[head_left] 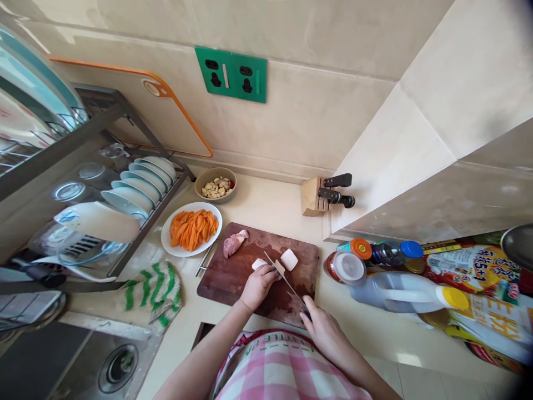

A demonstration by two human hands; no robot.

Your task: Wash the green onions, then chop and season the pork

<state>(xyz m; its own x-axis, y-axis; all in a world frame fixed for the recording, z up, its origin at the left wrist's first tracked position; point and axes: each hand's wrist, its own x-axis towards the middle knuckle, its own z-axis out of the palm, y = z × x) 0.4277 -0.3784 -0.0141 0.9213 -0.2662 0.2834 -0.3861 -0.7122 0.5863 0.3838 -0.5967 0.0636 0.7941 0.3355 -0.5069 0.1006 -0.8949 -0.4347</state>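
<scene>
In my right hand (323,325) is the handle of a kitchen knife (288,279), its blade slanting up and left across a dark brown cutting board (233,283). My left hand (259,287) has its fingers curled over a pale piece of meat (259,264), close against the blade; the fingers partly hide it. A squarish white piece, perhaps fat (288,259), lies just right of the blade. Apart from these, a pink piece of raw meat (235,243) rests at the board's upper left. Wet marks show on the board.
Behind the board stand a plate of sliced carrots (166,240), a bowl of garlic cloves (233,194) and a knife block (312,197). Bottles (395,291) and jars crowd the right. To the left are a striped cloth (154,291), a dish rack (166,203) and a sink (79,372).
</scene>
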